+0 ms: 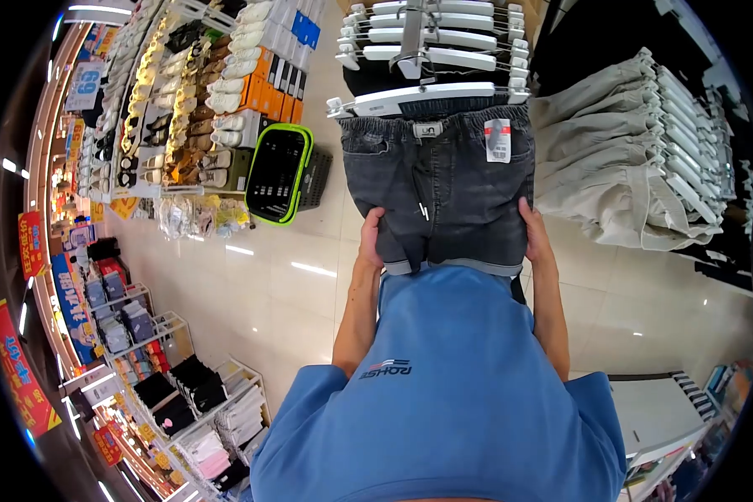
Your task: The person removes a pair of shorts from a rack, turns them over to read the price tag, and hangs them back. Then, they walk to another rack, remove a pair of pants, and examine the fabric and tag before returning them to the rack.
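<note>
A pair of dark grey denim shorts [468, 188] hangs in front of my body, its elastic waistband toward the rack and its rolled hems toward me. A white hanger [427, 98] runs along the waistband. White-tipped drawstrings dangle at the front, and a price tag [498, 140] is fixed near the right side of the waist. My left hand [372, 238] holds the left leg's outer edge, thumb on the front. On the opposite edge, my right hand [537, 234] grips the right leg in the same way. Most of the fingers are hidden behind the cloth.
Several more white hangers [464, 58] line the rack beyond the shorts. Beige trousers [598, 167] hang at the right. A black shopping basket with a green rim [307, 138] stands before the shoe shelves [226, 100]. Folded clothes sit on a white rack [241, 368] at lower left.
</note>
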A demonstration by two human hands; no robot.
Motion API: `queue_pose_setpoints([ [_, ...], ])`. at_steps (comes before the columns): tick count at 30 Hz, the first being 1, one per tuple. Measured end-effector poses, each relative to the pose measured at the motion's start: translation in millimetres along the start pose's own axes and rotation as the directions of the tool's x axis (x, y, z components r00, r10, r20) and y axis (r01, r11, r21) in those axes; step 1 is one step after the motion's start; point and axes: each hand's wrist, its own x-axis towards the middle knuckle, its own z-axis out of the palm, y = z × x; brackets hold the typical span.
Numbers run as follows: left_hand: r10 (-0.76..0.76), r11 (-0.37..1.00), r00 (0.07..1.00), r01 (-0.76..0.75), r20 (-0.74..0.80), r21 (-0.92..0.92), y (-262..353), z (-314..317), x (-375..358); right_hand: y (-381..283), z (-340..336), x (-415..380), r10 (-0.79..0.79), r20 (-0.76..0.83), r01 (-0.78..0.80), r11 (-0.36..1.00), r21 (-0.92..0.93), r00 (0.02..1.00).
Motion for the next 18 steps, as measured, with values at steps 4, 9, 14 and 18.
queue_pose_setpoints([
  [4,0.118,0.993,0.959,-0.119,0.259,-0.009,2.3,2.2,10.1,13.0,-8.5,-24.8,0.095,0.066,-0.1,0.993,0.066,0.993],
  [9,0.294,0.916,0.816,-0.39,0.498,0.097,19.7,36.8,-2.3,18.1,16.5,-35.8,0.183,0.068,-0.177,0.98,-0.086,0.981],
  [14,0.334,0.888,0.817,-0.44,0.469,0.134,33.0,17.7,12.7,13.1,39.2,-36.3,0.047,0.008,-0.047,0.995,0.083,0.999],
  [18,0.068,0.962,0.913,0.047,0.402,-0.269,36.7,13.0,7.9,12.3,59.3,-40.5,0.028,-0.057,-0.013,0.968,0.251,0.998],
])
